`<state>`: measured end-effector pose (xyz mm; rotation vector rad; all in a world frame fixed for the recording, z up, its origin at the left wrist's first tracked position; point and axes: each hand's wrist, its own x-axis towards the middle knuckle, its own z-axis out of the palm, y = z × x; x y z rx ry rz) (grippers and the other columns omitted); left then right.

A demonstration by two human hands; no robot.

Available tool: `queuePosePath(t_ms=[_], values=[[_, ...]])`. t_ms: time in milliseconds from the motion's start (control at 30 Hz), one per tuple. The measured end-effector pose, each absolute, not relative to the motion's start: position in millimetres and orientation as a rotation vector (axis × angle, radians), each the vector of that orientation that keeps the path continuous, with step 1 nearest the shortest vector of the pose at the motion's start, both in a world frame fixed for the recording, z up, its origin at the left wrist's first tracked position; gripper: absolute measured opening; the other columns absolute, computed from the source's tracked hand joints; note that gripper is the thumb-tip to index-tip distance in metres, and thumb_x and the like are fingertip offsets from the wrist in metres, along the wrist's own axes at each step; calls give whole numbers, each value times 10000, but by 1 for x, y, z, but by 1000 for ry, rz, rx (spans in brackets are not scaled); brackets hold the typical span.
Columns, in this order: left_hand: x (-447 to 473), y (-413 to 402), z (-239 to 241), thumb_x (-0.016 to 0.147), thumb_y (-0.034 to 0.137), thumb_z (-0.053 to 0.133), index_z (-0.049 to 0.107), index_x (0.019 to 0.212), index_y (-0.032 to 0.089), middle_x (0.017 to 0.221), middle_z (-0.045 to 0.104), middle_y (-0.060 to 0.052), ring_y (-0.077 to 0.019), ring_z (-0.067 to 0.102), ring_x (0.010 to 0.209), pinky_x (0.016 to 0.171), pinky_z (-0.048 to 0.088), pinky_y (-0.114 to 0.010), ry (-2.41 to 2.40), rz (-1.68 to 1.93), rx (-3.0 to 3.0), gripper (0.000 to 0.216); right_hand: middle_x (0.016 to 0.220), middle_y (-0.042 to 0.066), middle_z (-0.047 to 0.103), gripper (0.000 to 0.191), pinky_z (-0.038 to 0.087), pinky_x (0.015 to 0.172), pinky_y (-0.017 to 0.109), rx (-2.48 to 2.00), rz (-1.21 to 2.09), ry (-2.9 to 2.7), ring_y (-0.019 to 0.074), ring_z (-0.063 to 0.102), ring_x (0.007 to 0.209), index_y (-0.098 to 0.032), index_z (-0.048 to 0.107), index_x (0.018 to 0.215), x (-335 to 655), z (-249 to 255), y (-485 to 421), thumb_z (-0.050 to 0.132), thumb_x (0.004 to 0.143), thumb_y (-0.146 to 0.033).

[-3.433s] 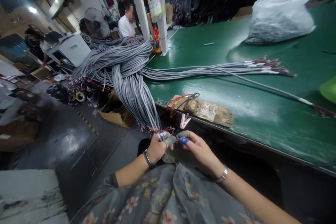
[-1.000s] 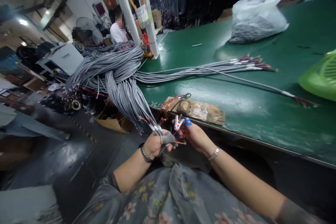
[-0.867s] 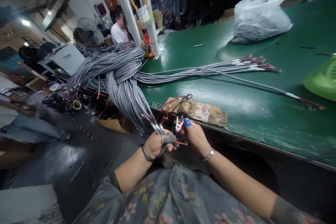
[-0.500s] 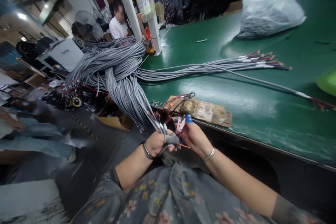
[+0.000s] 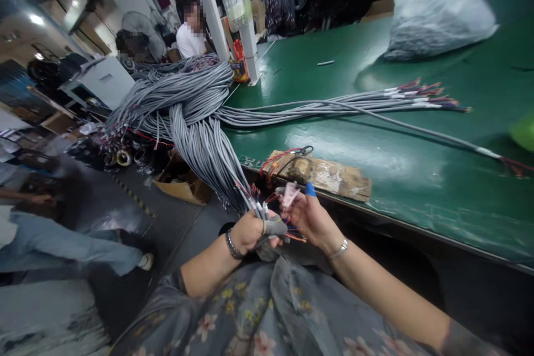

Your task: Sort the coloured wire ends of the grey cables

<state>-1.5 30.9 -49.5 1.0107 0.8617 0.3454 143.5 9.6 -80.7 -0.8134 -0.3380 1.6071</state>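
My left hand [image 5: 249, 230], with grey covers on its fingers, is closed around a small group of grey cables [image 5: 259, 211] with white-wrapped ends. Thin red, orange and dark wires [image 5: 295, 235] stick out past its fingers toward my right hand [image 5: 316, 221]. A small pale pink tool [image 5: 290, 194] rests in the fingers of my right hand, its kind too blurred to tell. The thumb of that hand wears a blue cover [image 5: 310, 188] and is raised beside the tool. A large bundle of grey cables [image 5: 204, 144] hangs over the table edge behind my left hand.
On the green table [image 5: 396, 189] lie a worn wooden block [image 5: 342, 179], more grey cables [image 5: 300, 114] and a stuffed plastic bag [image 5: 442, 16]. A white post [image 5: 246, 28] stands at the back. A cardboard box [image 5: 181, 183] is below; a person's legs [image 5: 75, 239] show at left.
My right hand has moved slightly away from my left, and its thumb has lifted a little from the pink tool. The person at left has stepped further into view.
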Motion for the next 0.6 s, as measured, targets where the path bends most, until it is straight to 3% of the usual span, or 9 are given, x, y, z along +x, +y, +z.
queuePosePath(t_ms=[233,600], values=[[5,16,-46,525,445,800,576,458,134,363,518,-9,-87,467,363,472,382,-239,920,583,961,389,716,28,674,339,466,521,253,-827,1559,-383,123,525,538,-184,714,802,145,-77,8,733,700,-506],[19,18,-43,485,444,791,599,496,126,351,508,-15,-97,461,346,436,345,-250,991,596,900,372,636,26,655,418,466,451,258,-787,1637,-272,139,541,485,-201,697,762,139,-88,17,718,672,-609]])
